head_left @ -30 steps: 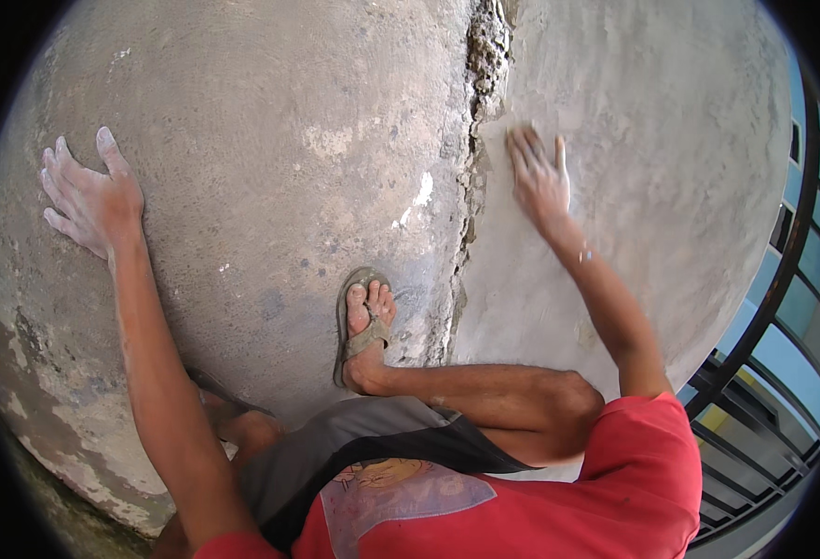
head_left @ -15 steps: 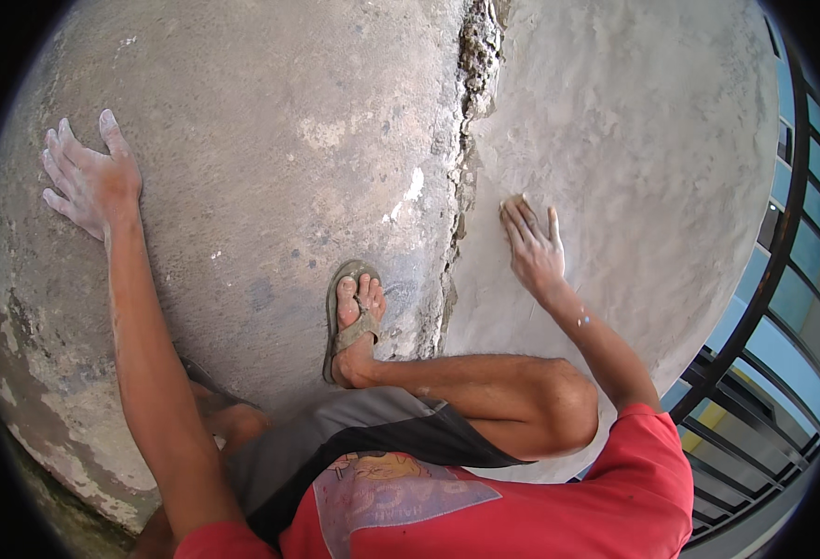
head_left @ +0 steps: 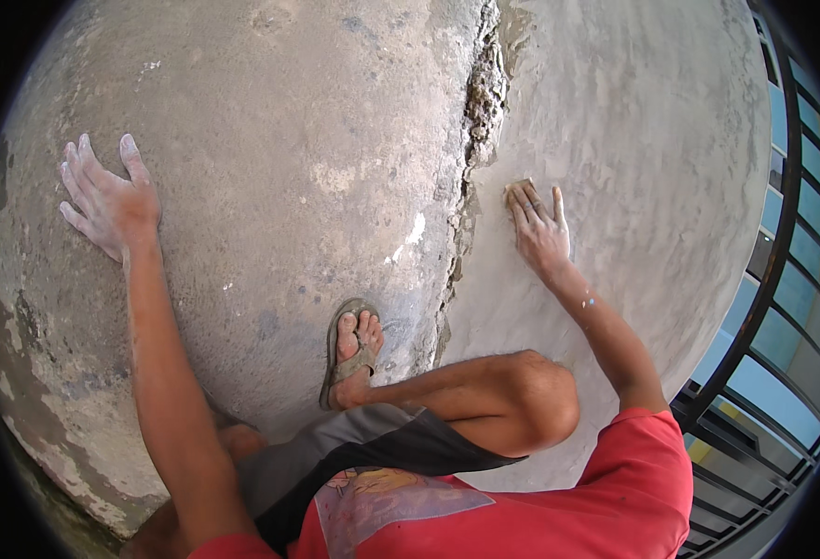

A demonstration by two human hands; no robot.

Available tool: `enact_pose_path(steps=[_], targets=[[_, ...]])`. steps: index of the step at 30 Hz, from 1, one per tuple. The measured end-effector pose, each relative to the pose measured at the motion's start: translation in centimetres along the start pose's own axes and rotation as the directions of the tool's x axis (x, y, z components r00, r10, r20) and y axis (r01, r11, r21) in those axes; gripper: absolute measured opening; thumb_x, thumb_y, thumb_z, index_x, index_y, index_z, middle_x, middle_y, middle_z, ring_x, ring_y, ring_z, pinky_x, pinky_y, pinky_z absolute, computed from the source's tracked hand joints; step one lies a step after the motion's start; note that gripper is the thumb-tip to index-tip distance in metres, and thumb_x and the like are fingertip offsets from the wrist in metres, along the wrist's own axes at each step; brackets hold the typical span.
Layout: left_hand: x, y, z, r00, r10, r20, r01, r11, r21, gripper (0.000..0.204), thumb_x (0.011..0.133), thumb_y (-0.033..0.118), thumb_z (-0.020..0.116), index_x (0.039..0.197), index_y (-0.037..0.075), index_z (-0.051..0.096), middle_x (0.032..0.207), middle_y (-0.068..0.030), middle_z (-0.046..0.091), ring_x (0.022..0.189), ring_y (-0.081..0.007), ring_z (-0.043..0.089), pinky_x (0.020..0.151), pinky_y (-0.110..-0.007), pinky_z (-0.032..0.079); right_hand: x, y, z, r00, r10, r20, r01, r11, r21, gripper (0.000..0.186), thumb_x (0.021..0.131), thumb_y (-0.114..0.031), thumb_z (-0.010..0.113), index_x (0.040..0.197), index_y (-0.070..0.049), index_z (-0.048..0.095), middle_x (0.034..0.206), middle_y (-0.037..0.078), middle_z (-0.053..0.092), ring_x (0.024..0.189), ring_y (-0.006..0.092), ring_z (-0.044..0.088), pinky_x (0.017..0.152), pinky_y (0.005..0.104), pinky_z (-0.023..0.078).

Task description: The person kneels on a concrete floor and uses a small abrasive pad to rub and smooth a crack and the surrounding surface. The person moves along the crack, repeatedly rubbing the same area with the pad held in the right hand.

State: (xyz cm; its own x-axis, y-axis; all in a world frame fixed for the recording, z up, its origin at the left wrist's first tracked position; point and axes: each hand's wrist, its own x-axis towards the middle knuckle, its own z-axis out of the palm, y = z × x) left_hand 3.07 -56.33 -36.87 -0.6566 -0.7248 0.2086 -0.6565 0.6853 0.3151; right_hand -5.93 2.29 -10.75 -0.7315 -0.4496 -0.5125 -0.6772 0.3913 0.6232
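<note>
My left hand [head_left: 109,200], dusted white, lies with fingers spread on the rough, stained concrete [head_left: 242,186] at the left. Nothing shows in it. To the right of a jagged crack [head_left: 485,102], my right hand [head_left: 541,233] is pressed on a smoother grey plastered surface [head_left: 643,186]. Its fingers lie nearly together over a small flat brownish piece [head_left: 519,184]; only an edge of this shows past the fingertips, so its kind is unclear. White dust covers the right thumb, which points upward.
My sandalled foot [head_left: 352,349] rests on the rough concrete left of the crack, with my bent knee [head_left: 540,401] below my right forearm. Dark metal bars [head_left: 769,307] curve along the right side. A white smear [head_left: 414,230] marks the concrete beside the crack.
The view has shifted, so the surface appears lower. My right hand has slid farther up the grey plaster alongside the crack. My left hand keeps its place on the concrete.
</note>
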Motion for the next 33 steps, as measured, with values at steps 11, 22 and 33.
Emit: enact_pose_path(steps=[11, 22, 33], targets=[[-0.3, 0.2, -0.6, 1.0, 0.002, 0.027, -0.002, 1.0, -0.007, 0.072, 0.111, 0.066, 0.039, 0.169, 0.023, 0.036, 0.178, -0.004, 0.032, 0.166, -0.0255, 0.024, 0.135, -0.06, 0.014, 5.3, 2.5, -0.2, 0.995, 0.026, 0.095, -0.014, 0.991, -0.131, 0.058, 0.104, -0.015, 0.051, 0.162, -0.019, 0.052, 0.172, -0.003, 0.047, 0.163, 0.0128, 0.035, 0.136, 0.0647, 0.008], [0.0, -0.9, 0.1, 0.999, 0.03, 0.044, -0.029, 0.999, -0.016, 0.078, 0.111, 0.069, 0.038, 0.171, 0.02, 0.033, 0.179, -0.0064, 0.03, 0.167, -0.026, 0.022, 0.136, -0.059, 0.011, 2.9, 3.0, -4.2, 0.988, 0.152, 0.014, -0.151, 0.987, -0.063, 0.065, 0.094, -0.014, 0.06, 0.159, -0.016, 0.056, 0.169, 0.001, 0.051, 0.161, 0.018, 0.038, 0.134, 0.0653, 0.018], [-0.2, -1.2, 1.1, 0.998, -0.007, 0.06, -0.008, 0.97, 0.242, 0.073, 0.114, 0.065, 0.033, 0.172, 0.021, 0.031, 0.18, -0.0048, 0.029, 0.168, -0.0248, 0.023, 0.136, -0.056, 0.015, -31.8, -24.4, -9.5, 0.767, -0.208, 0.606, -0.139, 0.869, 0.474, 0.067, 0.109, -0.042, 0.05, 0.171, -0.021, 0.037, 0.177, 0.002, 0.036, 0.168, 0.0212, 0.022, 0.136, 0.0608, 0.012]])
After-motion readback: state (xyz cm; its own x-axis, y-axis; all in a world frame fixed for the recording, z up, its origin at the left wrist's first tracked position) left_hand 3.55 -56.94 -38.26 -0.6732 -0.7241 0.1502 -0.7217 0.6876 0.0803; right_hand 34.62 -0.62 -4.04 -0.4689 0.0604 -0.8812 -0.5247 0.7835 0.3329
